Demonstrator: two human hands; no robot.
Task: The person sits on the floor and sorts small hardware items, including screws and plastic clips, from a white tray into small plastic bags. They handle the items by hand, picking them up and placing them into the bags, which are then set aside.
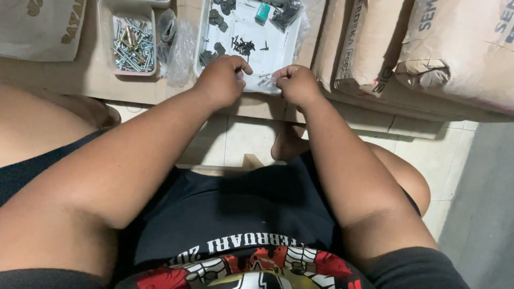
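**So, small hardware sorting down at floor level**

Basically we're sitting low, legs apart, looking down at a pale tiled floor (235,142) with a low tan ledge (69,80) running across at 12 o'clock. On that ledge sits a white tray (278,45) holding a scatter of dark screws (243,45), some flat dark metal pieces (217,18) and a small teal item (262,12) up near its far edge.

Our left hand (222,80) is curled at the tray's near rim, fingers folded in; we can't tell whether anything is pinched inside. Our right hand (297,83) is also closed up loosely at the same rim, just beside a few small silvery bits (265,81) lying between the two hands. Whether it has one in its grip, we can't tell.

Over at 10 o'clock there's a smaller tub of shiny bolts (132,45), with a crumpled clear plastic bag (179,45) between it and the tray. At 2 o'clock, heavy paper sacks (428,59) are stacked right against the tray's edge, so it's tight on that side. Open floor shows at 4 o'clock, grey and bare-looking.
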